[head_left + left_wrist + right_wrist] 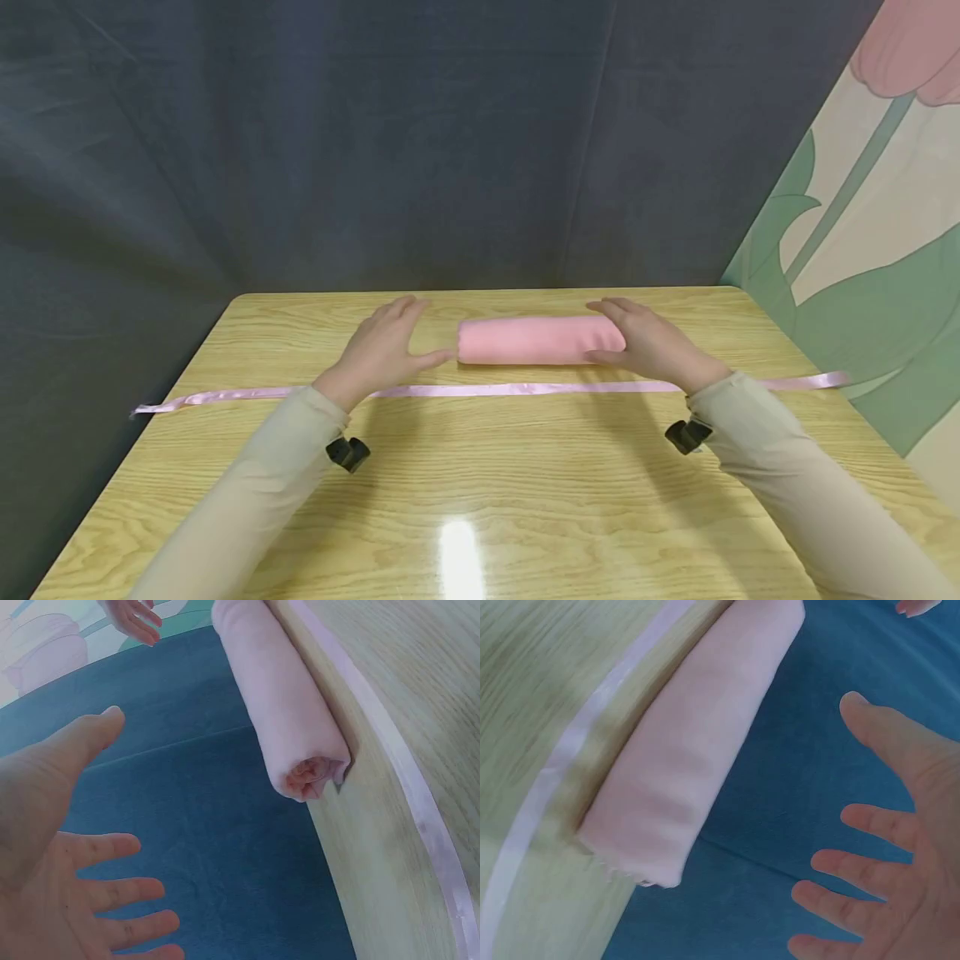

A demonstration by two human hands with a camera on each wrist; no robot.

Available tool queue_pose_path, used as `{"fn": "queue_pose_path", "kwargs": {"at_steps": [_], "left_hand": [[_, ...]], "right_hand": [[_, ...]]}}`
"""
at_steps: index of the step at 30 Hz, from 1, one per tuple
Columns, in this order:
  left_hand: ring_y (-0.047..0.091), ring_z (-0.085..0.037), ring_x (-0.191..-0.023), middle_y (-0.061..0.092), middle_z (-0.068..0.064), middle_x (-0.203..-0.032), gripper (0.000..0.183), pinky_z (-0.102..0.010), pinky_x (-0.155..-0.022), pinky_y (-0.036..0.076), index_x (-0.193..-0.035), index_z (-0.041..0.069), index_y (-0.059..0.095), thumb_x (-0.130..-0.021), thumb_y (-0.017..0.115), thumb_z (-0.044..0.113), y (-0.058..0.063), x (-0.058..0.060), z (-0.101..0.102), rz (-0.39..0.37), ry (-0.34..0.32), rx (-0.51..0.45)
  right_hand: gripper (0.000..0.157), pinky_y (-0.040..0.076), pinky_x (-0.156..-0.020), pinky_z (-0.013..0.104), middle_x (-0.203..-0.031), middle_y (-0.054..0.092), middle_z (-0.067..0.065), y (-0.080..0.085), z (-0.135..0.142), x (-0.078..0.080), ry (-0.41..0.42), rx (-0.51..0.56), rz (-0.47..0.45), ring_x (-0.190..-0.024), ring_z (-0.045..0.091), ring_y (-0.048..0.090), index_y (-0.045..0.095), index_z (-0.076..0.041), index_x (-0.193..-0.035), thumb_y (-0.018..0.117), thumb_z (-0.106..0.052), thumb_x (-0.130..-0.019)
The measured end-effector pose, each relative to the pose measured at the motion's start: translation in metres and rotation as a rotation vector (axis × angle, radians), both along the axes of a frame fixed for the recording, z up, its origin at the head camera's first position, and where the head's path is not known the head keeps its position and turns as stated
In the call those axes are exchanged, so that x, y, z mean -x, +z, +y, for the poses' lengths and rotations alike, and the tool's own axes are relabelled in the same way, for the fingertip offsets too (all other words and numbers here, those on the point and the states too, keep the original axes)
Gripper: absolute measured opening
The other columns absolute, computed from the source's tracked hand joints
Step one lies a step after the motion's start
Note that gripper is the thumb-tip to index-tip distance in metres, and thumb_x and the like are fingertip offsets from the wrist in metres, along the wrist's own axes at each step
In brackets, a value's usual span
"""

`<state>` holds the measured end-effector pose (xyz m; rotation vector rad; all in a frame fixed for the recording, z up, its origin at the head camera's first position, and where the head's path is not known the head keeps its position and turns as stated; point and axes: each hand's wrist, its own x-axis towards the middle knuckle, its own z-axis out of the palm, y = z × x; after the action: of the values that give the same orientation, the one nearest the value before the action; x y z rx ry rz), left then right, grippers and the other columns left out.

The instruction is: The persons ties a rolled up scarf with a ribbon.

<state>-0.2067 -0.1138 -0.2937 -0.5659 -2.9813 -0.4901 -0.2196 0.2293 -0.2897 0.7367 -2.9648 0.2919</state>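
Note:
A rolled pink cloth point(528, 340) lies crosswise near the table's far edge; its coiled end shows in the left wrist view. On the near side of the roll a pale pink satin ribbon point(480, 390) stretches across the table. My left hand point(382, 350) hovers off the roll's left end, fingers spread and straight, holding nothing. At the right end my right hand point(652, 342) overlaps the roll in the head view, but the right wrist view shows it apart from the cloth point(690, 750), fingers extended and palm bare.
The wooden table point(480, 475) has a dark curtain point(450, 150) behind it and along the left. A wall with a painted tulip point(862, 192) borders the right. The ribbon's left end reaches the table's left edge, and its right end reaches the right edge.

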Motion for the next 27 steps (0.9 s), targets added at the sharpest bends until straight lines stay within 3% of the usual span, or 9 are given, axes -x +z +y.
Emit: {"fn": "queue_pose_path", "kwargs": {"at_steps": [8, 17, 27], "left_hand": [[0.033, -0.039, -0.136, 0.033, -0.020, -0.148, 0.082, -0.056, -0.107, 0.031, -0.143, 0.007, 0.034, -0.082, 0.063, 0.053, -0.010, 0.008, 0.006, -0.046, -0.021, -0.009], [0.030, -0.040, -0.137, 0.029, -0.017, -0.151, 0.088, -0.055, -0.110, 0.028, -0.147, 0.008, 0.026, -0.080, 0.066, 0.051, -0.022, 0.022, 0.011, -0.115, -0.019, -0.003], [0.033, -0.042, -0.135, 0.029, -0.019, -0.151, 0.092, -0.056, -0.109, 0.030, -0.147, 0.007, 0.024, -0.078, 0.070, 0.049, -0.034, 0.034, 0.021, -0.142, -0.021, 0.008]], "right_hand": [[0.070, 0.038, -0.098, 0.061, -0.139, 0.041, 0.029, -0.011, 0.007, 0.010, -0.076, -0.010, -0.060, -0.125, 0.048, 0.041, 0.040, -0.001, -0.137, 0.070, -0.030, -0.081], [0.078, 0.037, -0.099, 0.060, -0.137, 0.040, 0.032, -0.023, 0.017, 0.023, -0.105, -0.009, -0.095, -0.123, 0.050, 0.042, 0.039, 0.002, -0.137, 0.075, -0.029, -0.076], [0.082, 0.041, -0.094, 0.060, -0.135, 0.041, 0.034, -0.034, 0.025, 0.036, -0.140, -0.016, -0.144, -0.118, 0.051, 0.046, 0.037, 0.004, -0.138, 0.077, -0.028, -0.073]]}}
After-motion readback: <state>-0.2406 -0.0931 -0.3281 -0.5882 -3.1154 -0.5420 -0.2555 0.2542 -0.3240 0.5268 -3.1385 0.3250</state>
